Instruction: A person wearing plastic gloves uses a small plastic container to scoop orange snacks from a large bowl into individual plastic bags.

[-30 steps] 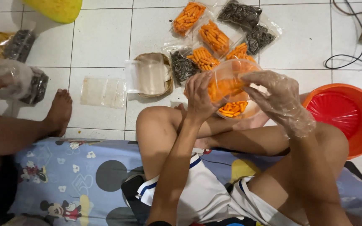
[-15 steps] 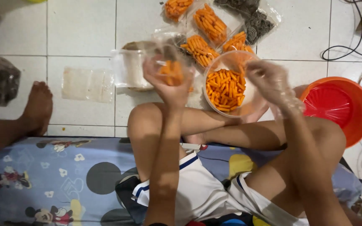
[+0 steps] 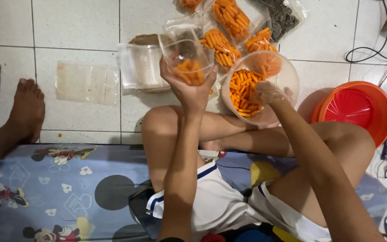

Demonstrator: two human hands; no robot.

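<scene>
Seated person, cross-legged on the tiled floor [image 3: 86, 27], seen from above. The clear bowl [image 3: 287, 74] of orange snack sticks [image 3: 242, 92] serves as the landmark.

Left hand [image 3: 189, 87]: raised just left of the bowl, fingers curled around a clear bag [image 3: 184, 54] whose mouth stands open at the top; a small heap of orange sticks lies in the bag's bottom, against the palm.

Right hand [image 3: 267, 93]: covered by a thin clear glove, lowered inside the bowl with fingers bunched among the sticks; whether they pinch any cannot be told.

Beyond the bowl, toward the top edge: several sealed clear packets of orange sticks [image 3: 231, 18], oblong and lying flat, and to their right a packet of dark snacks [image 3: 285, 18]. No labels are legible on any packet.

Left of the bowl, past the held bag: a stack of empty clear bags [image 3: 142, 67] resting on a small brown basket [image 3: 146, 40]; farther left, a flat pile of clear bags [image 3: 86, 83] on the tiles.

Right of the bowl, just beside it: a red basin [image 3: 359, 112] with an orange rim. Black cables [image 3: 372, 49] lie beyond the basin.

Far left of the bowl: another person's foot [image 3: 25, 110]. Below it, a blue cartoon-print mat [image 3: 68, 188].
</scene>
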